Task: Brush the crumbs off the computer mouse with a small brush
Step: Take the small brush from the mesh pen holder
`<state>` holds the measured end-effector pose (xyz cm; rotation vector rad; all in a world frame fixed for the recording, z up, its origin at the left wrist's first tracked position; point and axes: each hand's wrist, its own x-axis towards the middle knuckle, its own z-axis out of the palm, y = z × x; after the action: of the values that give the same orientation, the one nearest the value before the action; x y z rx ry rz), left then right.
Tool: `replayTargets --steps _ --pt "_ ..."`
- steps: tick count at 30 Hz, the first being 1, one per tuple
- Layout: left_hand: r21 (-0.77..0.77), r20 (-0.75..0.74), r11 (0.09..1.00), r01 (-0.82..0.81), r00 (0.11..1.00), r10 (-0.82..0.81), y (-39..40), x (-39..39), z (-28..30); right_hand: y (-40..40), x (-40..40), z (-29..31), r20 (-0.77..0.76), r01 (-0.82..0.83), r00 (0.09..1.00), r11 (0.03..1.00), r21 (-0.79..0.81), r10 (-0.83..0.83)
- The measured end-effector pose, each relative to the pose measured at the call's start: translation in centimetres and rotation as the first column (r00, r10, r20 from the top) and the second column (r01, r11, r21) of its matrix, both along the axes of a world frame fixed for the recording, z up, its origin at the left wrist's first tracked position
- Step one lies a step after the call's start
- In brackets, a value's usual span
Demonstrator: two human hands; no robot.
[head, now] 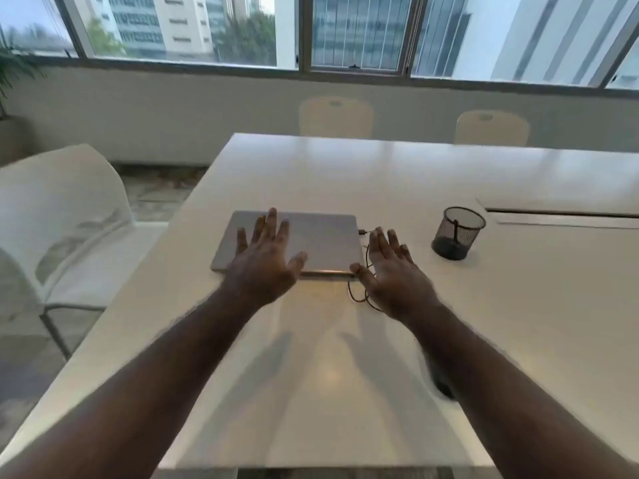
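On the white surface (pixel 380 174), a closed grey laptop (pixel 311 236) lay flat near the middle, with a thin dark cable (pixel 358 295) looping from its right edge down toward six o'clock. Both arms reached forward over the surface, palms down. The left hand (pixel 266 261) was spread wide, fingers straight and apart, over the near half of the laptop lid; whether it touched the lid could not be told. The right hand (pixel 394 271) was likewise spread and held nothing, hovering just at three o'clock of the laptop's near right corner, above the cable loop. A dark, blurred shape (pixel 444 387), possibly the computer mouse, showed partly hidden beside the right forearm, toward five o'clock of the laptop. At three o'clock of the laptop, well apart from it, stood a black mesh cup (pixel 458 233) with a thin dark stick inside, perhaps the small brush, too small to be sure. White chairs (pixel 58 209) stood at nine o'clock and at the far edge.
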<state>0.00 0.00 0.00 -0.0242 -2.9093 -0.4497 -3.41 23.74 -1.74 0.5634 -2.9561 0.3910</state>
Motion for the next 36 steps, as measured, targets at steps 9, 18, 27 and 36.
replayTargets --steps 9,18,27,36 --pt "-0.032 0.204 0.999 -0.009 0.979 0.016 0.8 3.5 -8.1 -1.0 4.2 -5.9 0.145 0.001 0.989 0.993 0.116 -0.018" --pt "-0.068 0.271 0.997 -0.027 0.962 0.044 1.8 3.9 -10.8 -1.5 5.1 -8.1 0.218 0.014 0.975 0.992 0.122 -0.041" --pt "-0.078 0.237 0.996 -0.030 0.970 0.048 2.0 3.9 -11.1 -1.4 5.2 -7.1 0.222 0.001 0.975 0.997 0.072 -0.017" --pt "-0.076 0.216 0.994 -0.081 0.972 0.096 1.8 3.7 -11.5 3.6 -0.4 1.1 -0.062 0.068 0.995 0.996 -0.064 -0.072"
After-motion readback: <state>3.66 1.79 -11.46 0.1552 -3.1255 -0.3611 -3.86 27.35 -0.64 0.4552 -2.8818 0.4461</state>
